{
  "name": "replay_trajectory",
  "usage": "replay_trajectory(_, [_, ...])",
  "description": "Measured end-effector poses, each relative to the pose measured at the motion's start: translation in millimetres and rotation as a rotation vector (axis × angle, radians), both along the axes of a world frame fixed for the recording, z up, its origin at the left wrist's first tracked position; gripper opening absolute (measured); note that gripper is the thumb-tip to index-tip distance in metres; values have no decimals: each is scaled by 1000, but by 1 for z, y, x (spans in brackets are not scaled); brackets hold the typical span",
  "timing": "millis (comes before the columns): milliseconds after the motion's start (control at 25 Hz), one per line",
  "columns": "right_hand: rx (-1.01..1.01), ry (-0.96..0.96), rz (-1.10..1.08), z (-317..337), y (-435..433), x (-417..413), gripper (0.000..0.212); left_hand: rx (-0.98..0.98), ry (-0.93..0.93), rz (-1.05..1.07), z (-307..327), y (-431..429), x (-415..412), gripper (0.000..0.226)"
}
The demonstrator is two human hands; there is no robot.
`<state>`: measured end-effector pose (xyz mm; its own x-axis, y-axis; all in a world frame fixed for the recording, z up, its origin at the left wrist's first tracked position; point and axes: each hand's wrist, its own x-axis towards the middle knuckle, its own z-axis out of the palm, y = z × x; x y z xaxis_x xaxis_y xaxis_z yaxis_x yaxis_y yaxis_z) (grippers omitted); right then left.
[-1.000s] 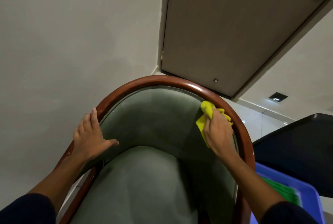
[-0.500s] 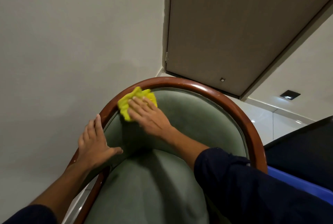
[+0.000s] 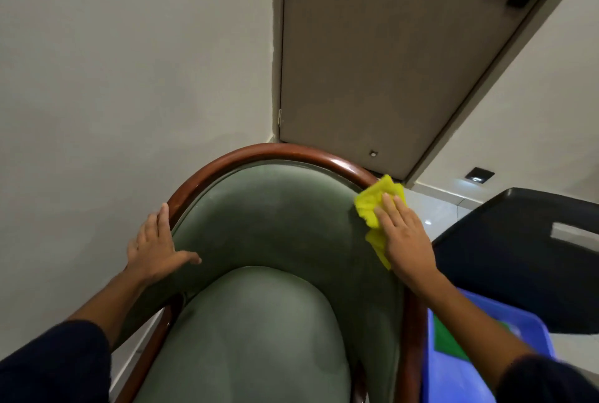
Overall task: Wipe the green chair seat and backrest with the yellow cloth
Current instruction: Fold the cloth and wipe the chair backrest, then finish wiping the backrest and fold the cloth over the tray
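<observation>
The green chair fills the middle of the head view, with a curved padded backrest (image 3: 275,217), a rounded seat (image 3: 256,331) below it and a brown wooden rim (image 3: 259,151). My right hand (image 3: 405,237) presses the yellow cloth (image 3: 376,204) flat against the backrest's upper right side, close to the rim. Part of the cloth is hidden under the palm. My left hand (image 3: 155,247) rests spread on the backrest's left edge, thumb on the padding and fingers toward the rim.
A grey wall stands to the left and a closed door (image 3: 372,62) stands right behind the chair. A dark table (image 3: 525,260) sits to the right. A blue bin (image 3: 486,321) with something green inside sits beside the chair at lower right.
My right hand swept the cloth from the backrest's right side across to the upper left, then back to the upper right. My left hand stayed on the left edge.
</observation>
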<state>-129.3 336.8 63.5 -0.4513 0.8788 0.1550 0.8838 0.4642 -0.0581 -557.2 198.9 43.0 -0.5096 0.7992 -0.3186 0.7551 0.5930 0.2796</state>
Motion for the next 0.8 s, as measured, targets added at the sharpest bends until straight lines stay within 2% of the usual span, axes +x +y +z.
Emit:
replay_trajectory(80, [-202, 246, -224, 24, -62, 20, 46, -10, 118, -56, 20, -19, 29, 121])
replay_trajectory(120, [-287, 410, -319, 34, -85, 24, 36, 63, 137, -95, 28, -25, 58, 110])
replay_trajectory(160, [-355, 585, -406, 42, -107, 25, 27, 170, 49, -124, 38, -31, 96, 96])
replay_trajectory(200, [-419, 754, -485, 49, -123, 21, 20, 229, -182, -122, 52, -34, 138, 80])
replay_trajectory(240, [-500, 912, -557, 56, -139, 19, 18, 184, -485, -97, 69, -40, 181, 72])
replay_trajectory(280, [-587, 1045, -617, 59, -152, 17, 18, 79, -749, -62, 88, -45, 220, 75])
replay_trajectory(320, [-675, 1150, -646, 59, -164, 16, 21, -22, -936, -43, 102, -51, 252, 77])
replay_trajectory(360, [-749, 1229, -661, 58, -177, 17, 25, -71, -1030, -29, 111, -59, 276, 74])
replay_trajectory(440, [-884, 1377, -688, 55, -195, 29, 29, 6, -1005, -65, 117, -76, 308, 55])
replay_trajectory(520, [-1071, 1522, -609, 51, -206, 54, 35, 157, -863, -114, 117, -87, 325, 43])
replay_trajectory(560, [-1149, 1556, -556, 49, -210, 72, 42, 181, -860, -133, 119, -88, 333, 40])
replay_trajectory(640, [-1199, 1628, -508, 44, -213, 119, 59, 158, -949, -228, 134, -89, 362, 35])
replay_trajectory(720, [-1190, 1649, -569, 39, -215, 169, 85, 78, -1096, -317, 150, -88, 402, 27])
replay_trajectory(760, [-1224, 1682, -600, 32, -218, 195, 92, 41, -1167, -327, 153, -87, 425, 25])
replay_trajectory(800, [-1282, 1738, -613, 27, -221, 220, 88, 29, -1214, -322, 153, -83, 444, 25])
